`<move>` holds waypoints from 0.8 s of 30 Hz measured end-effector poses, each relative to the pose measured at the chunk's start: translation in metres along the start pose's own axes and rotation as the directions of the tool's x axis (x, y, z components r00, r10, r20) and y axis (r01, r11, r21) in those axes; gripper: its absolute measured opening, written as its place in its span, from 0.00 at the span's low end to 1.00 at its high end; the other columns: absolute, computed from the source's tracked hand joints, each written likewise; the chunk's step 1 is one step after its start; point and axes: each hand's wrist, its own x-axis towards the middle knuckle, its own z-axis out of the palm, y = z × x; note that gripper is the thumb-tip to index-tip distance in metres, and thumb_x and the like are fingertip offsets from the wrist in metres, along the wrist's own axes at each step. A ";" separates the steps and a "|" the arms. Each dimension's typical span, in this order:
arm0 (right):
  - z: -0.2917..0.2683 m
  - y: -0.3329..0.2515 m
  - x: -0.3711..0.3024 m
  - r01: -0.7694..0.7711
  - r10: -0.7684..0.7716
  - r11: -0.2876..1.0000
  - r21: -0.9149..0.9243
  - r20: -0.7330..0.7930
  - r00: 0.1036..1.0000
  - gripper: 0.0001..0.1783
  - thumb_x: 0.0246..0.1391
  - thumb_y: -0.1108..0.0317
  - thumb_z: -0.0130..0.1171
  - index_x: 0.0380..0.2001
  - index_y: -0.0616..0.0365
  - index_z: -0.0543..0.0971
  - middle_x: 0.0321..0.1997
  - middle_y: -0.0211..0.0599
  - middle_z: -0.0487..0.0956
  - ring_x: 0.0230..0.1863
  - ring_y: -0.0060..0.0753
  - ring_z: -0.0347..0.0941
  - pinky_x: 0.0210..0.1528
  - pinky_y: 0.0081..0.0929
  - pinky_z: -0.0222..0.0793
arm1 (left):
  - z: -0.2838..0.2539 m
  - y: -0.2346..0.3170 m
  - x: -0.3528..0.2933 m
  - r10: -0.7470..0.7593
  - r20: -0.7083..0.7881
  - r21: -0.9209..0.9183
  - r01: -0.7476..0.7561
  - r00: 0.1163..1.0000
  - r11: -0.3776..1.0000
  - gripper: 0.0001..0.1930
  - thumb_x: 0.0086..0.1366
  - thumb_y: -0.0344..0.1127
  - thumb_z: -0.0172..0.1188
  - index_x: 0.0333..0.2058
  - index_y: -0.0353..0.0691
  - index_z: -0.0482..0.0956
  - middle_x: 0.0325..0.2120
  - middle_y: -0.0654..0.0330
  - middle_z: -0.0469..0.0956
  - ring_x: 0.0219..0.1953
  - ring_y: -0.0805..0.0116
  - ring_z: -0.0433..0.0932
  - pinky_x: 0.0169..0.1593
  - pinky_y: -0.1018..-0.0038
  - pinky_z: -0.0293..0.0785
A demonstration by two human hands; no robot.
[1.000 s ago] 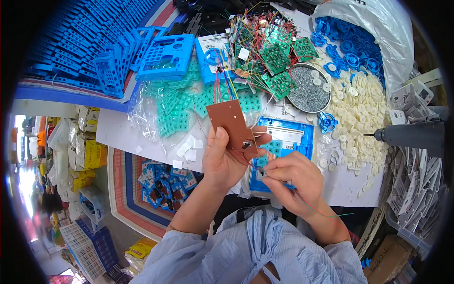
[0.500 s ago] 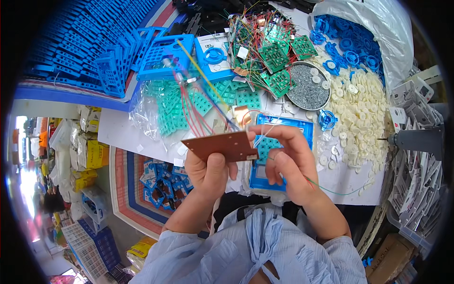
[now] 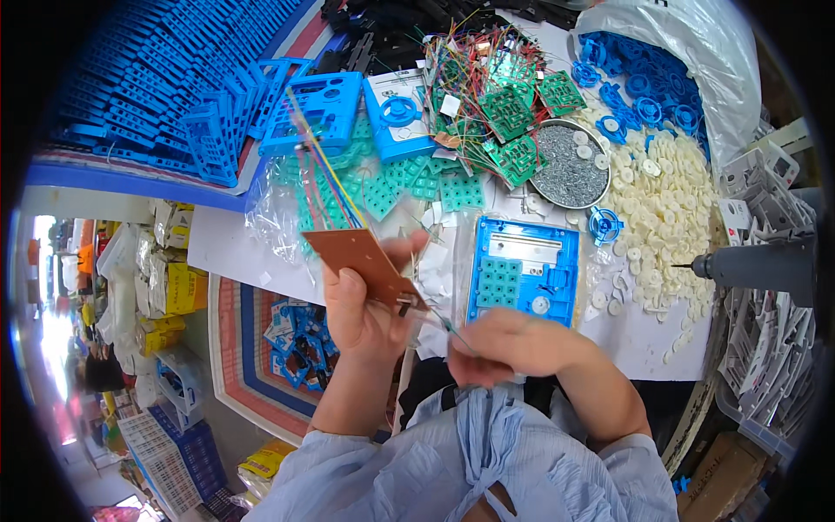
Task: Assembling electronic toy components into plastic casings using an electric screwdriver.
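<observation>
My left hand grips a brown circuit board by its edge, thumb on the bare brown face. Several coloured wires rise from the board's far side. Just off the board's near corner, my right hand is closed, somewhat blurred, with a thin green wire running into its fingers. Beyond it lies an open blue plastic housing with a teal rubber keypad and a small white disc inside.
Behind lie teal keypads, green circuit boards with tangled wires, and a bowl of small metal screws. White discs heap at right beside an electric screwdriver. Stacked blue housings fill the far left.
The board has tilted more steeply and shifted left with my left hand. My right hand has moved down and toward me, away from the wires above, uncovering more of the blue housing.
</observation>
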 end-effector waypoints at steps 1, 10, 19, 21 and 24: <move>0.001 0.002 -0.005 0.006 -0.005 0.998 0.065 -0.011 1.000 0.23 0.73 0.56 0.49 0.31 0.62 0.83 0.19 0.27 0.76 0.20 0.17 0.68 0.25 0.22 0.62 | -0.003 0.001 0.003 0.087 0.018 0.140 -0.089 0.996 0.986 0.21 0.76 0.42 0.54 0.57 0.30 0.70 0.48 0.36 0.82 0.42 0.55 0.85 0.41 0.68 0.83; 0.027 0.020 -0.131 0.238 -0.374 0.921 -0.310 -0.525 0.764 0.36 0.49 0.63 0.76 0.61 0.65 0.77 0.34 0.42 0.86 0.24 0.21 0.76 0.25 0.17 0.68 | 0.002 0.024 -0.019 0.012 0.000 0.648 -0.009 1.000 0.762 0.15 0.75 0.34 0.59 0.51 0.25 0.78 0.33 0.55 0.84 0.23 0.82 0.73 0.26 0.82 0.68; 0.029 0.004 -0.175 -0.007 -0.831 0.382 -0.924 -0.347 0.435 0.47 0.43 0.42 0.78 0.58 0.65 0.77 0.50 0.52 0.81 0.42 0.43 0.78 0.35 0.31 0.74 | 0.010 0.014 -0.033 -0.260 0.286 0.427 0.120 0.922 0.896 0.21 0.77 0.51 0.55 0.44 0.35 0.78 0.35 0.43 0.84 0.34 0.56 0.82 0.34 0.64 0.80; 0.027 -0.009 -0.120 0.165 -0.764 0.406 -0.899 -0.235 0.601 0.44 0.46 0.47 0.78 0.60 0.64 0.76 0.53 0.51 0.80 0.50 0.46 0.78 0.36 0.34 0.76 | 0.013 0.012 -0.036 -0.247 0.317 0.404 0.105 0.915 0.909 0.20 0.77 0.54 0.52 0.42 0.40 0.76 0.38 0.36 0.84 0.41 0.42 0.85 0.39 0.55 0.82; 0.042 0.006 -0.060 0.248 -0.545 0.785 -0.568 -0.442 0.713 0.40 0.49 0.57 0.77 0.63 0.58 0.72 0.53 0.48 0.82 0.49 0.39 0.82 0.36 0.33 0.80 | 0.010 0.012 -0.034 -0.218 0.350 0.325 0.100 0.911 0.941 0.16 0.78 0.50 0.51 0.40 0.42 0.72 0.43 0.33 0.82 0.49 0.35 0.82 0.45 0.47 0.83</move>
